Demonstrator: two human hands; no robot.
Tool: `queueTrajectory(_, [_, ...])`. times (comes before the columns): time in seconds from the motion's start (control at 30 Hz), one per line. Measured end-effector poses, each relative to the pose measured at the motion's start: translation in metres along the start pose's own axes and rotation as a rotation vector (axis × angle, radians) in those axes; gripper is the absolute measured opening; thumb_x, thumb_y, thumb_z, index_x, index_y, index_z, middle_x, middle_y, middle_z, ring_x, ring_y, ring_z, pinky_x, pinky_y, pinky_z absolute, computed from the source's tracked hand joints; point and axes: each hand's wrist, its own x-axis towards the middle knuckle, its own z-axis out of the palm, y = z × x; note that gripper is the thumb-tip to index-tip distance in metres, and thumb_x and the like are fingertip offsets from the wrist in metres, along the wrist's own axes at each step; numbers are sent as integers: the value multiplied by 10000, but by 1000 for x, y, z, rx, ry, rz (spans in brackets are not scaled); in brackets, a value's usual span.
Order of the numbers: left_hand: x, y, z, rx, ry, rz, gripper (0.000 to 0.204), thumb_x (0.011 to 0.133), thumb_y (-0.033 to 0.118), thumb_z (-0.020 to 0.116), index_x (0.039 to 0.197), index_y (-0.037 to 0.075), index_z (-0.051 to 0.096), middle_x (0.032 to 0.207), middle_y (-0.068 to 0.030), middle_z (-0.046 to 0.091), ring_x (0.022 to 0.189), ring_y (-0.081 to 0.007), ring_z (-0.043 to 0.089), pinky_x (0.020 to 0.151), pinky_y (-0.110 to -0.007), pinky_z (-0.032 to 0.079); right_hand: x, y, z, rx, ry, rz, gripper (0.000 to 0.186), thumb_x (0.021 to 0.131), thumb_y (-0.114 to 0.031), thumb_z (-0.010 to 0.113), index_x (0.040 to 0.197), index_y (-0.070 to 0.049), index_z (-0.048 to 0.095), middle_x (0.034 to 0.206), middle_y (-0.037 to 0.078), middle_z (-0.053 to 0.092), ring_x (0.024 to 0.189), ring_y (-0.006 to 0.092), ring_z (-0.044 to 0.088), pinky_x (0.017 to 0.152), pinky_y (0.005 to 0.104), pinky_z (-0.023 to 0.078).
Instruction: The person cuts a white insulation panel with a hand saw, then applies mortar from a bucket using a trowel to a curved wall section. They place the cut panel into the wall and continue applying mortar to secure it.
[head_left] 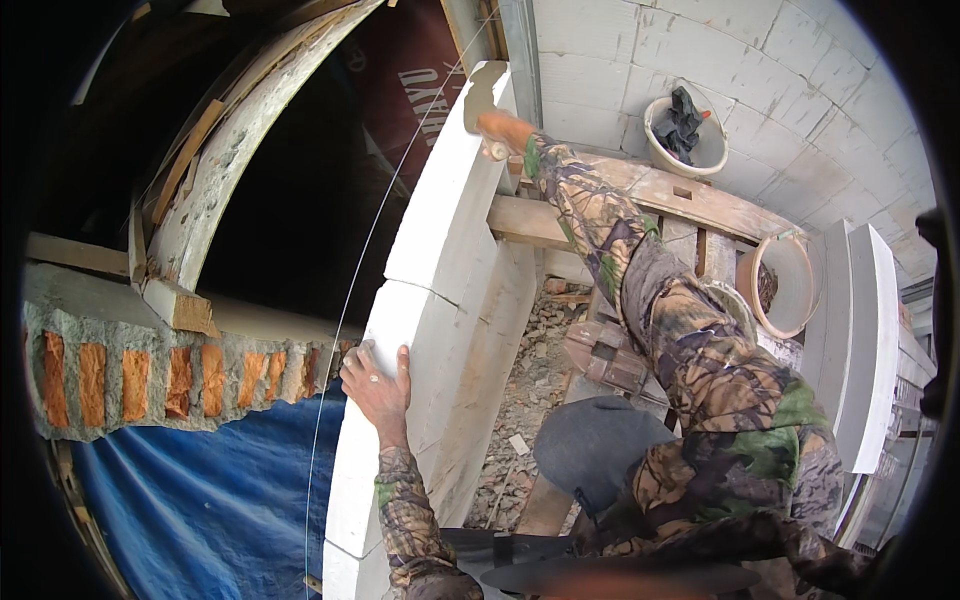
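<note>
Atop white block wall point(440, 290), left hand point(378, 385) lay flat, fingers spread; right hand point(497, 130) gripped trowel point(478, 92), smoothing top; judged next: mortar w/ even spread.

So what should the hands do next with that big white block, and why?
Probably nudge the top white block a little until it lines up with the taut string. The left hand lies flat on the lower block, the right hand grips the top block's far end, and the string runs close along the wall's outer face.
</note>
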Motion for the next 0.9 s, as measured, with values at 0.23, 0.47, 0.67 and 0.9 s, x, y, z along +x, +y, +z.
queueTrajectory(0.23, [-1, -3, 2, -35, -31, -46, 705, 913, 647, 625, 1312, 67, 585, 1260, -149, 555, 1149, -353, 508, 966, -503, 422, -43, 17, -28, -133, -257, -2, 283, 1010, -244, 546, 1103, 22, 531, 830, 90, 570, 592, 167, 579, 442, 315, 526])
queueTrajectory(0.47, [1, -5, 4, -19, -49, -63, 727, 899, 663, 624, 1312, 65, 585, 1298, -145, 535, 1181, -352, 488, 990, -504, 408, 29, -23, -88, -423, -168, -23, 344, 1027, -349, 541, 1102, -15, 567, 806, 44, 584, 608, 138, 595, 446, 297, 494])
queueTrajectory(0.67, [2, -3, 4, 3, -23, -42, 654, 910, 601, 658, 1294, 76, 596, 1258, -145, 556, 1147, -355, 512, 966, -495, 415, 41, -45, -113, -683, -459, 72, 401, 1052, -463, 495, 1079, -75, 597, 718, -23, 548, 540, 86, 536, 432, 259, 449])
queueTrajectory(0.9, [2, -3, 5, -33, -43, -54, 709, 888, 644, 655, 1303, 74, 584, 1272, -142, 543, 1149, -354, 498, 949, -504, 411, -1, -23, -144, -677, -306, -48, 437, 1028, -473, 511, 1014, -61, 657, 673, 4, 570, 554, 105, 573, 423, 268, 452])
